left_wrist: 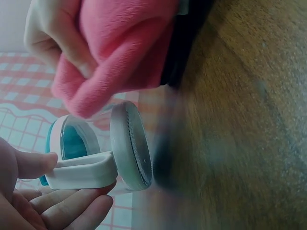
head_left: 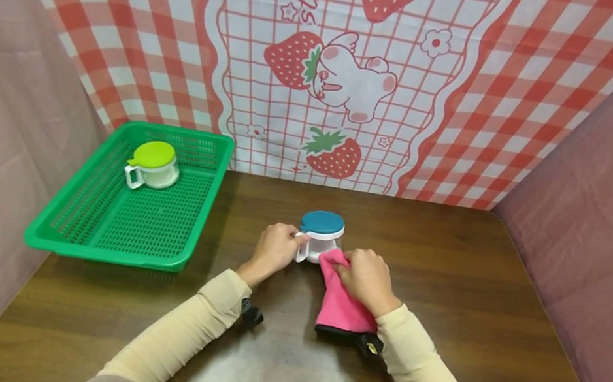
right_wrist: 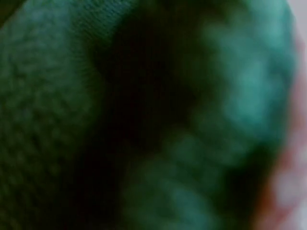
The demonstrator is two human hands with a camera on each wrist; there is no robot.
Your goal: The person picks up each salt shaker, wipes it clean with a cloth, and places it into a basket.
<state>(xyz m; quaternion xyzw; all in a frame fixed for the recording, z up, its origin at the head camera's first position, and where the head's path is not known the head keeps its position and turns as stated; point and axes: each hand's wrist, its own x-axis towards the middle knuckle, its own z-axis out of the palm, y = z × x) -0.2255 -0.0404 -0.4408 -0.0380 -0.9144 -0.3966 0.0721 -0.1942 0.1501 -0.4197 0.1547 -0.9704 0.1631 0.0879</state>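
Observation:
A clear jar with a blue lid (head_left: 323, 222) and a white handle (left_wrist: 84, 170) is near the middle of the table. My left hand (head_left: 276, 250) grips that handle, thumb on top and fingers beneath in the left wrist view. In my right hand (head_left: 367, 278) is a pink cloth (head_left: 342, 302) with a black edge, bunched at the fingers. The cloth's upper end overlaps the jar's right side in the head view and hangs down toward the right wrist. Dark, blurred fabric fills most of the right wrist view, hiding the right hand there.
At the left stands a green plastic basket (head_left: 202, 215) with slotted walls. Inside it, toward the back, sits a similar jar with a lime-green lid (head_left: 154, 154). The wooden table (head_left: 451, 259) ends at a strawberry-print cloth (head_left: 357, 93) behind and pinkish drapes on both sides.

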